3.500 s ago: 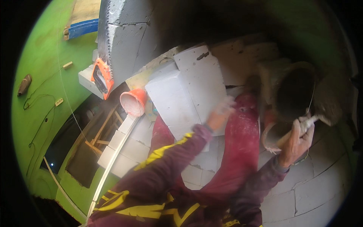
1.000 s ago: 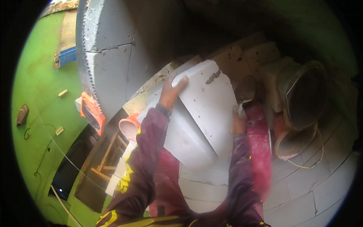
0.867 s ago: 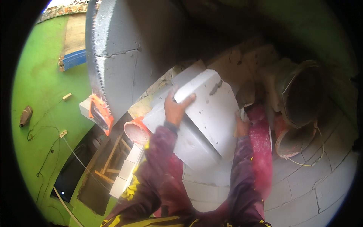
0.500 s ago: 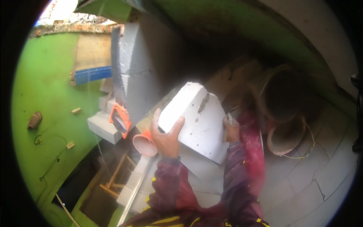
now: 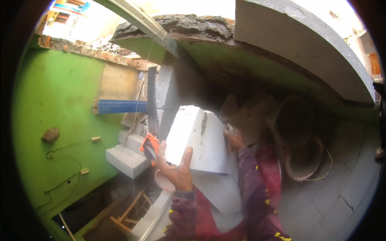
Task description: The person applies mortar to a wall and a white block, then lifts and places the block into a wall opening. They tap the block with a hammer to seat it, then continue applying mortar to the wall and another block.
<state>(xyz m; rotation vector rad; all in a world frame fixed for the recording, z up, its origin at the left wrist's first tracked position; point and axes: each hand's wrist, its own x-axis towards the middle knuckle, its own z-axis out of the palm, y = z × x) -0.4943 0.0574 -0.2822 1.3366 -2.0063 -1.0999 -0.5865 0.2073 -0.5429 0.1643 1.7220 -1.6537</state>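
My left hand [image 5: 177, 166] grips the lower left corner of a white lightweight concrete block [image 5: 211, 146], its thumb on the front face. A streak of grey mortar marks the block's upper part. At the block's right edge, my right hand [image 5: 236, 140] is closed around a trowel's handle, and the trowel blade [image 5: 228, 106] points up and away. Whether the right fingers also touch the block, I cannot tell. Left of the block, a handsaw [image 5: 152, 100] with an orange handle stands upright against stacked blocks.
An orange-rimmed bucket [image 5: 164, 180] sits below my left hand. Two dirty buckets, the nearer one [image 5: 304, 160] with a wire handle, stand at right. A pale block wall [image 5: 337, 201] fills the lower right. A wooden ladder-like frame [image 5: 128, 215] lies low at left. A metal beam [image 5: 138, 20] crosses overhead.
The view has tilted up, showing the beam and wall top. The block is held more upright. My right hand has shifted a little left, and the trowel blade now shows clearly.
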